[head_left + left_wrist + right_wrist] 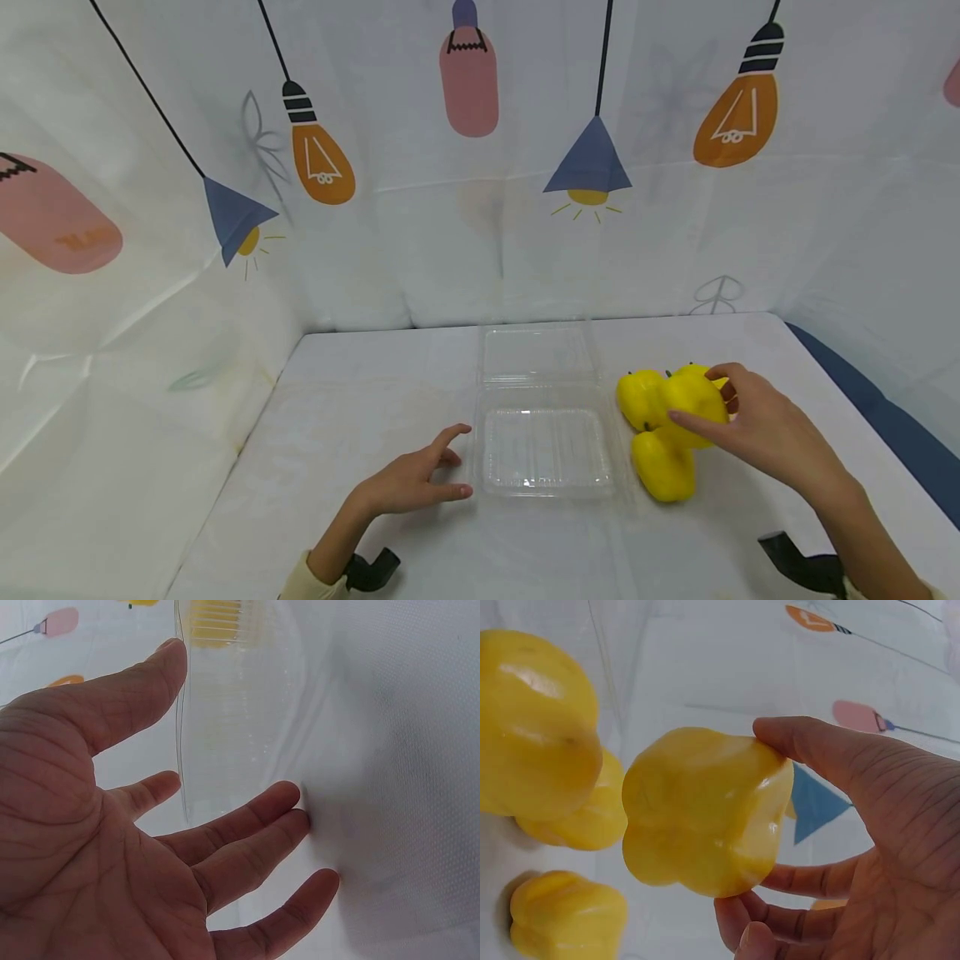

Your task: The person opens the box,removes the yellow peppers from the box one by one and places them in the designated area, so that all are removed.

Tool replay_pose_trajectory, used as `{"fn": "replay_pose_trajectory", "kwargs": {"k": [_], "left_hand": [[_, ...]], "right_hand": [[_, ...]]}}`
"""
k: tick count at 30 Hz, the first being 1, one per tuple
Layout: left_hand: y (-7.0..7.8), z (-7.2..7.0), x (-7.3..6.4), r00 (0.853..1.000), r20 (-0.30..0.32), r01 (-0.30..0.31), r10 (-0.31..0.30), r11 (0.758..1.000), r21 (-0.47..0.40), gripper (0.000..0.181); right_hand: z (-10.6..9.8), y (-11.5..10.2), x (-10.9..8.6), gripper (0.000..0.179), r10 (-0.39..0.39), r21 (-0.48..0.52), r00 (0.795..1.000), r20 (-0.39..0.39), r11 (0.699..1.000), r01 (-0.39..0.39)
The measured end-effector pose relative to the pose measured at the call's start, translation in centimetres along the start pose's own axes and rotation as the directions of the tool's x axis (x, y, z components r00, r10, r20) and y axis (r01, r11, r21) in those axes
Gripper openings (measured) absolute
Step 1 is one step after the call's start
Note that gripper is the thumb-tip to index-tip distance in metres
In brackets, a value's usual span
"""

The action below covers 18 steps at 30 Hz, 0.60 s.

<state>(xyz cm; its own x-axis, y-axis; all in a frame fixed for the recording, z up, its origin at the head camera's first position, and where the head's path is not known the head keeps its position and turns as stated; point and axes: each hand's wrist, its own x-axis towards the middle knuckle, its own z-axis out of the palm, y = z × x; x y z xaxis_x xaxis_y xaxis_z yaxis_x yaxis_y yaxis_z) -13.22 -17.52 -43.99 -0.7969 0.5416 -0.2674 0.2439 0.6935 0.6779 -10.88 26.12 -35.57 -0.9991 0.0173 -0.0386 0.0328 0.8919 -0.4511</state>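
Note:
My right hand (776, 429) grips a yellow bell pepper (696, 403) between thumb and fingers. In the right wrist view this bell pepper (705, 814) appears raised, its lobed end facing the camera. Close around it on the table are more yellow bell peppers: one at the left (639, 400), one nearer me (663, 468) and one partly hidden behind. A clear plastic clamshell box (551, 396) lies with its lid (536, 354) folded back. Just left of the box is my left hand (408, 483), fingers loosely spread and holding nothing; the left wrist view shows its palm (97, 847) beside the box wall (225, 750).
A white-covered table (360, 400) bears everything. White cloth (405, 242) printed with lamps and bulbs hangs behind and at the sides. Dark straps (371, 571) show at both wrists. A dark blue surface (877, 400) lies beyond the right edge.

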Motion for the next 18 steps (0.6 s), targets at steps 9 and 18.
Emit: {"fn": "replay_pose_trajectory", "kwargs": {"k": [9,18], "left_hand": [[-0.1,0.0,0.1,1.000,0.001,-0.010,0.010,1.000,0.008,0.079],[-0.1,-0.1,0.3,1.000,0.004,0.000,0.000,1.000,-0.003,0.078]], "right_hand": [[-0.2,1.2,-0.1,0.097,0.030,-0.029,0.999,0.025,0.999,-0.029],[-0.4,2.5,0.1,0.098,0.049,-0.045,0.998,0.044,0.998,-0.047]]}}
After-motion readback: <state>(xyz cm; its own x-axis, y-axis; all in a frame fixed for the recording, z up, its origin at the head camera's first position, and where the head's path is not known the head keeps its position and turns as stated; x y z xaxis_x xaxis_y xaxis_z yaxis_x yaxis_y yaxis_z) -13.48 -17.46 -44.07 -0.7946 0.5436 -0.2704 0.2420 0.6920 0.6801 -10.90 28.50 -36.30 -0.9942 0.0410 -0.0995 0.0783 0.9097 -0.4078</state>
